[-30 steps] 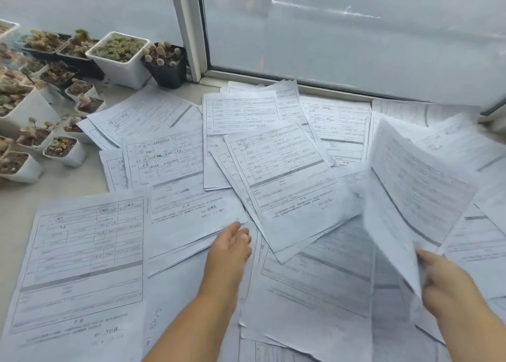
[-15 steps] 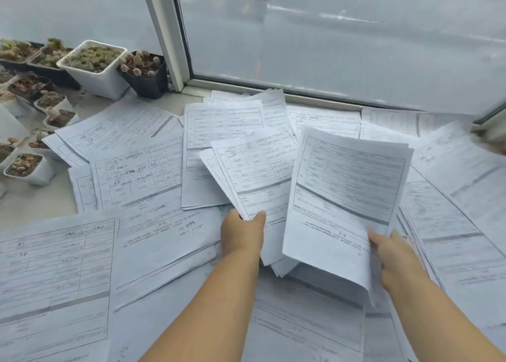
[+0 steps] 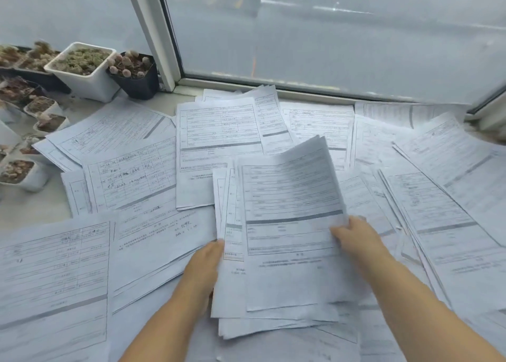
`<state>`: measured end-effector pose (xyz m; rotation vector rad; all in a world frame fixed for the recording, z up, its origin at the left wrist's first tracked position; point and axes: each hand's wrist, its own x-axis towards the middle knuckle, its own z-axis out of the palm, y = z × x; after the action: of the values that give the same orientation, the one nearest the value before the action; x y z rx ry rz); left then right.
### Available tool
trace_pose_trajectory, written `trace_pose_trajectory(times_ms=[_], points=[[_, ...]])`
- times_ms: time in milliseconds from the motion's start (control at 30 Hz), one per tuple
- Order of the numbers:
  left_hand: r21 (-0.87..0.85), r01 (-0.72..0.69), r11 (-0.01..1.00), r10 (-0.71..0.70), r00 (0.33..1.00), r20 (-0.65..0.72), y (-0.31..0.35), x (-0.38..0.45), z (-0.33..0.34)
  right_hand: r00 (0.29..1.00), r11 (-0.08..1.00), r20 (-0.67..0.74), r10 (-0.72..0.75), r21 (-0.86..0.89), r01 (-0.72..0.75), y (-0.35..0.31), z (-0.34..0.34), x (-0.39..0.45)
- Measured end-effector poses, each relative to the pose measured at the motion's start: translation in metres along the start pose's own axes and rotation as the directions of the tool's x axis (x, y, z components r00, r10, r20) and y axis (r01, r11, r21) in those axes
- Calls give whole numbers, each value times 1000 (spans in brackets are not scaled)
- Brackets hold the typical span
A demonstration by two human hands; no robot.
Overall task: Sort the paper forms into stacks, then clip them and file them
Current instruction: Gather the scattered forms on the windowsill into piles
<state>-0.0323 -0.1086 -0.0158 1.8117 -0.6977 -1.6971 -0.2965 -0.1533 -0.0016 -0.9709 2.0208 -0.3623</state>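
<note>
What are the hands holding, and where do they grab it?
The right hand pinches the top form at its right edge. The left hand grips the stack of forms under it by the left edge.

Surface: pale tabletop [image 3: 35, 207] beside a window.
Covering most of it: overlapping printed paper forms [image 3: 219, 131].
Left edge: small potted succulents [image 3: 82, 68], clustered.

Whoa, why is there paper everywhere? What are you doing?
A person is sorting paper forms spread over a sill by the window. The right hand pinches the top form at its right edge, laying it on a small stack that the left hand steadies at its left edge. Many loose forms still lie all around, unsorted. Small plant pots stand at the far left.
</note>
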Motion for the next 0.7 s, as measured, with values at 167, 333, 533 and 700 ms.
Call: trace_pose_trajectory(times_ms=[167,333,533,700], points=[[135,-127,983,128,992,2,4,-7,10,997,988,24,-74,-135,77,-4,27,-20],[-71,-162,984,172,971,166,6,-37,19,999,963,27,-18,269,10,30,-12,-41],[-20,-100,995,97,875,474,-7,-65,52,944,727,314,102,624,-286,98,-51,-88],[356,-206,912,165,976,144,-29,-60,57,936,891,-52,347,329,-312,158,-58,-95]])
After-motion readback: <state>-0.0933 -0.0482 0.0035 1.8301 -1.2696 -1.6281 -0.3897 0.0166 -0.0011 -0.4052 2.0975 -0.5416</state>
